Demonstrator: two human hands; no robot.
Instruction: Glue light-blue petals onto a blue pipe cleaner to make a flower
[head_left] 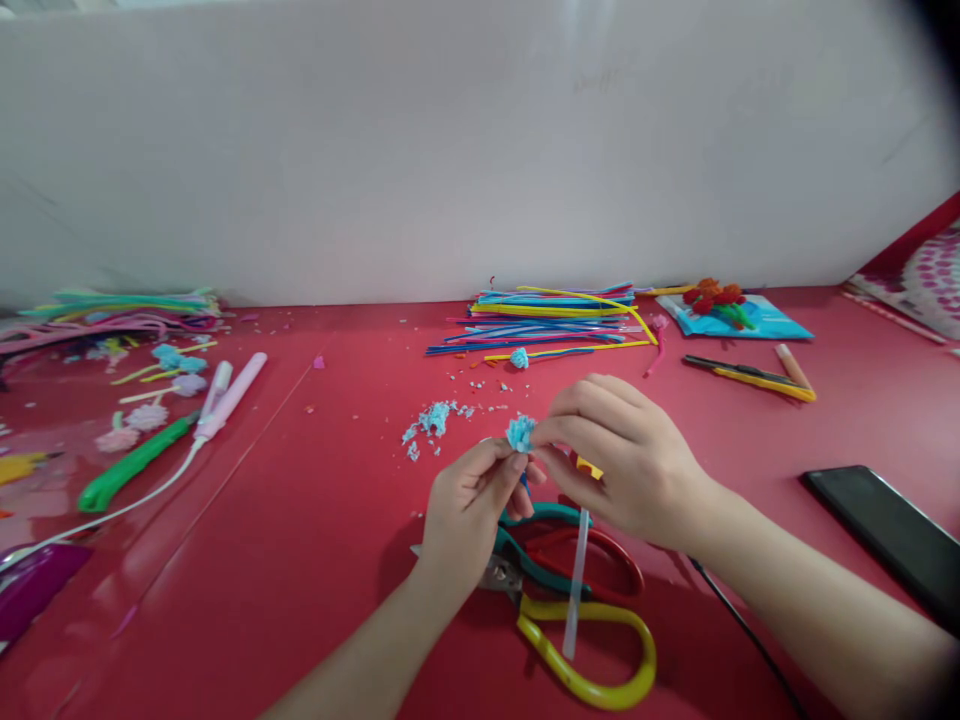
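Light-blue tuft: this small fluffy flower head (519,434) is a little right of the centre of the frame, raised between the two hands.
Left grip: the left hand (466,505) comes from the lower side and pinches the tuft at its base, with thumb and fingertips.
Right grip: the right hand (622,455) has its fingertips at the right edge of the tuft; if they pinch it or only touch it, I cannot tell.
Direction: from the right fingertips the tuft lies directly to the left; from the left ones, just above. Both hands are equally near.
Long axis: the fluffy side faces up; a dark-blue piece (525,486) shows below among the fingers, maybe its stem, and would point downward.
Below the hands: scissors with yellow handles (646,650), teal handles (529,555), a red handle (634,570), and a translucent stick (576,590) crossing the yellow loop.
Above the hands: blue scraps (433,419), a blue ball (520,357) and a bundle of coloured stems (551,312) on the red table (300,560).
Right side of the frame: a black phone (889,535).
Left side: a green tool (139,465) beside a pink device (238,392).
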